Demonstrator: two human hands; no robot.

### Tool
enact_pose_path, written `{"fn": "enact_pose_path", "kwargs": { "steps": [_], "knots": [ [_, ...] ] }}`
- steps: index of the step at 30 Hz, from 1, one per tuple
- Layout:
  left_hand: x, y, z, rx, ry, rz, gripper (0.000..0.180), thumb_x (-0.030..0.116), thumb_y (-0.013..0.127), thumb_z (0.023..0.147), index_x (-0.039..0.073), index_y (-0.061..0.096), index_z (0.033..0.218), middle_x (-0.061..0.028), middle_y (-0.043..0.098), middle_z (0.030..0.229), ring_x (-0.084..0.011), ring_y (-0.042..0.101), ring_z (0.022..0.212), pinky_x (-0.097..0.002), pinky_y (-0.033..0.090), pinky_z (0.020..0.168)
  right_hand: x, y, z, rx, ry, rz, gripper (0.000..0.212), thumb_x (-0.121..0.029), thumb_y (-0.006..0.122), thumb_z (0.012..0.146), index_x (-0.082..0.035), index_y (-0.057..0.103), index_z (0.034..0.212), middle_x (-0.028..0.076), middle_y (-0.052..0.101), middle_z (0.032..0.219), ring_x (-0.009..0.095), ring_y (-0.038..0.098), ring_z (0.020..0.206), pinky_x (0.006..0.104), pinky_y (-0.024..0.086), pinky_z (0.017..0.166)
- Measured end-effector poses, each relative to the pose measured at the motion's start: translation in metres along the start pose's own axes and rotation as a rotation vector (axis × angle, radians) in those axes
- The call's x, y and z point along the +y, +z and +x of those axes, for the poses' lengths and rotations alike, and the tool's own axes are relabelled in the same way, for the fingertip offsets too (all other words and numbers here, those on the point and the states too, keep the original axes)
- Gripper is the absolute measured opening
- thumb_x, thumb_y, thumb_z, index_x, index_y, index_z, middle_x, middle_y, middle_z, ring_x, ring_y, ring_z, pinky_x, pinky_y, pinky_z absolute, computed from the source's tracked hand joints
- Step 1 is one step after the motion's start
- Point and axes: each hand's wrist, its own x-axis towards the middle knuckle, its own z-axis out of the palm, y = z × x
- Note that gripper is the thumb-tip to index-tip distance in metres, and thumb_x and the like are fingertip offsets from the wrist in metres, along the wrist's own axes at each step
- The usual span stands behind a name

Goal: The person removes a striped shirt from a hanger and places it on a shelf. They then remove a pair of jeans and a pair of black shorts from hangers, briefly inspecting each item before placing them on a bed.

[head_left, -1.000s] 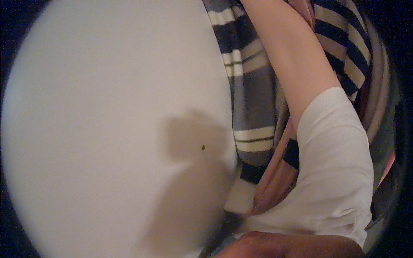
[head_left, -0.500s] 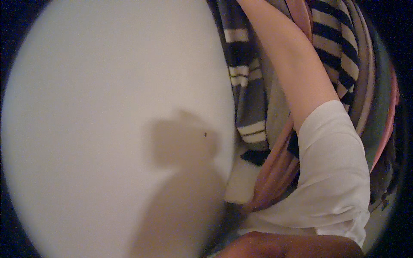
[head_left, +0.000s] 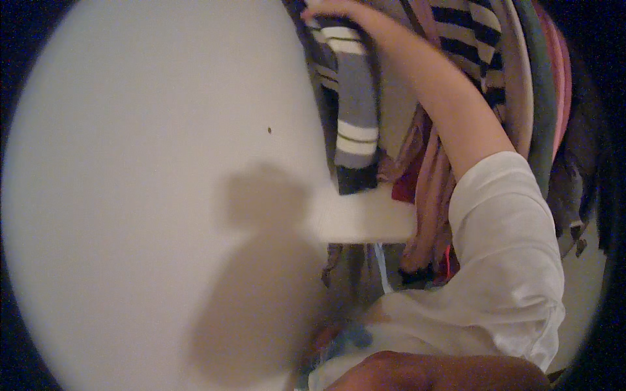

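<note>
Reaching up from the right in its white short sleeve, my right arm ends at my right hand (head_left: 331, 10) at the top edge. The fingers are closed on a grey knit sweater (head_left: 357, 98) with white bands, which hangs down from the hand. Its dark cuff is at the lower end. The fingertips are partly cut off by the frame's edge and blurred. My left hand is out of view.
A pale wall (head_left: 143, 130) fills the left side, with my shadow on it. More garments hang at right, among them a black-and-tan striped one (head_left: 466, 32), a green one (head_left: 542, 85) and a dusty-pink one (head_left: 433, 189). A white shelf (head_left: 368, 225) sits below the sweater.
My right hand has come into view at the top, on the striped sweater. The sweater has shifted up and left, and more of the white shelf shows below.
</note>
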Motion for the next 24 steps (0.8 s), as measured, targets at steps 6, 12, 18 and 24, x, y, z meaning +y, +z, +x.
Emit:
{"fn": "enact_pose_path", "kwargs": {
  "steps": [6, 12, 18, 24],
  "knots": [
    [-0.04, -0.025, -0.106, -0.014, -0.293, -0.139, 0.027, 0.023, 0.06, 0.089, 0.002, 0.061, 0.106, -0.0081, 0.064, 0.104, -0.0229, 0.059, 0.094, -0.0374, 0.048, 0.085, -0.059, 0.061, -0.142, -0.654, 0.426, -0.006, 0.068, -0.049, 0.079, 0.061, -0.007, 0.061, 0.112, 0.01, 0.062, 0.114, 0.027, 0.058, 0.099, 0.0433, 0.049, 0.083],
    [-0.154, -0.052, -0.184, 0.117, -0.247, -0.122, 0.023, 0.021, 0.057, 0.091, 0.002, 0.06, 0.106, -0.0071, 0.064, 0.101, -0.023, 0.06, 0.087, -0.0365, 0.049, 0.078, -0.079, 0.041, -0.232, -1.213, 0.33, -0.129, 0.06, -0.036, 0.077, 0.07, -0.004, 0.058, 0.116, 0.016, 0.06, 0.114, 0.031, 0.056, 0.104, 0.0415, 0.048, 0.084],
    [-0.108, -0.056, -0.164, -0.185, -0.195, 0.154, 0.018, 0.016, 0.056, 0.091, 0.005, 0.059, 0.106, -0.0057, 0.064, 0.092, -0.0142, 0.053, 0.072, -0.0271, 0.045, 0.062, -0.119, -0.014, -0.29, -0.686, -0.147, -0.451, 0.027, -0.024, 0.063, 0.078, 0.0, 0.066, 0.091, 0.021, 0.064, 0.087, 0.038, 0.061, 0.081, 0.0425, 0.05, 0.074],
    [-0.011, -0.018, -0.177, 0.034, -0.243, 0.374, 0.021, 0.015, 0.061, 0.089, 0.003, 0.059, 0.106, -0.0059, 0.063, 0.095, -0.0142, 0.056, 0.08, -0.0267, 0.047, 0.071, -0.181, -0.068, -0.344, -0.514, -0.255, -0.258, 0.019, -0.017, 0.058, 0.078, -0.004, 0.066, 0.09, 0.017, 0.065, 0.082, 0.037, 0.062, 0.077, 0.0436, 0.051, 0.07]
  ]
}}
